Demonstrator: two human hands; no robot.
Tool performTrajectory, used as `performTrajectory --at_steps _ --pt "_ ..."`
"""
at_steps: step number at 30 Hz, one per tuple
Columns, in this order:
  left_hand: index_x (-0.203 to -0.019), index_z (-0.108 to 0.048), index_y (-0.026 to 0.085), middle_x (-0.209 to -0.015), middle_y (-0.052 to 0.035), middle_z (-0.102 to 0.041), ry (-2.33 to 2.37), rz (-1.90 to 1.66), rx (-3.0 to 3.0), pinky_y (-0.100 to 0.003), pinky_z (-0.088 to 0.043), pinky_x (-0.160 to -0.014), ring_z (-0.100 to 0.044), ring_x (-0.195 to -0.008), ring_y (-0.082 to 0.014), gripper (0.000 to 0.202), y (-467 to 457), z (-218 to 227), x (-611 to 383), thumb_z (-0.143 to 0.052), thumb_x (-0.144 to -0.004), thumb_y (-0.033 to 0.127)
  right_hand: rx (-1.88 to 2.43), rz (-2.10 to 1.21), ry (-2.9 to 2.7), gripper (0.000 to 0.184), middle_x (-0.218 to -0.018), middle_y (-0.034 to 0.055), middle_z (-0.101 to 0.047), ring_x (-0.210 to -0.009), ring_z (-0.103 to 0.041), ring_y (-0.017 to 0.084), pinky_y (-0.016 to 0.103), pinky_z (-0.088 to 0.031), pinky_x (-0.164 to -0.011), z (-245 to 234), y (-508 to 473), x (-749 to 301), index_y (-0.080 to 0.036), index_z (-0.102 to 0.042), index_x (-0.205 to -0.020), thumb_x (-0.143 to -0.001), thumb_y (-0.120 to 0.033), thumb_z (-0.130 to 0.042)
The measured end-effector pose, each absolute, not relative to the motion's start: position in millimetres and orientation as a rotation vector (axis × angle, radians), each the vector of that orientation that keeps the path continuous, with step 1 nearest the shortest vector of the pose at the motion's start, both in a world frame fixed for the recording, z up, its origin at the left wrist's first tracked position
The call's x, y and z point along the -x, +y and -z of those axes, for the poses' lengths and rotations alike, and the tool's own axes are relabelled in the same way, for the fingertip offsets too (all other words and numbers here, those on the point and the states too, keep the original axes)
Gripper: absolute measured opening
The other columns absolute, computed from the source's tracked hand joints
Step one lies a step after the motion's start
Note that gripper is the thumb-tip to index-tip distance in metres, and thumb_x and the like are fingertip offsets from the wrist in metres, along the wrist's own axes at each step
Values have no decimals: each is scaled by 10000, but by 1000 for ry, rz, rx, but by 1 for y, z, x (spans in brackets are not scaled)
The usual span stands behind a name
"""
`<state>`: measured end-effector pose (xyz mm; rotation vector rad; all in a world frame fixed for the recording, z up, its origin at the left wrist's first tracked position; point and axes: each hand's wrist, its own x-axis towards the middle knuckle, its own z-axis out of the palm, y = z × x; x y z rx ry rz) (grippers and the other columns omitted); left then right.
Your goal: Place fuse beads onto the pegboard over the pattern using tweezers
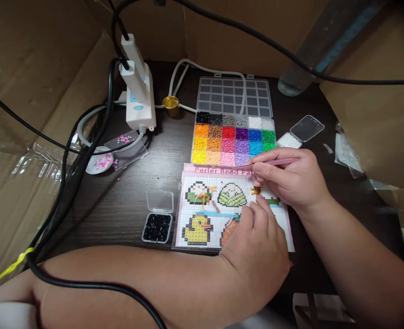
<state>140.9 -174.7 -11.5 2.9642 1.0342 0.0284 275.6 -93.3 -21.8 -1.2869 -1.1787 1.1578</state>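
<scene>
My right hand (293, 176) is closed on pink tweezers (273, 162), their thin tips pointing left over the title of a printed bead pattern sheet (215, 183). On the lower right of the sheet rests my left hand (258, 244), its fingers bent and close together; the fingertips are partly hidden, and I cannot make out what they hold, if anything. The sheet shows pixel drawings, among them a yellow duck (198, 230) and an orange figure (229, 232) partly behind my left hand. A clear pegboard edge (188, 249) shows along the sheet's lower border.
Behind the sheet lies an open sorting box (234, 139) of coloured beads. A small case of black beads (157, 227) stands left, a case of white beads (289, 140) right. A power strip (138, 100), gold cup (171, 106), dish of pink beads (99, 161) and black cables surround them.
</scene>
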Motion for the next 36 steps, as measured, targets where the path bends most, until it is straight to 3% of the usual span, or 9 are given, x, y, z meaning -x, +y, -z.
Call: performTrajectory --at_steps 36 --pt "-1320 -572 33 -1406 -250 -507 1022 7 -2959 -425 -388 -958 -526 -1223 -351 673 -173 11 -140 -507 -886 544 1320 -1160 -1174 133 -590 29 -669 -472 -586 125 273 -494 -470 19 -94 -274 -166 -762 -786 -710 -262 -814"
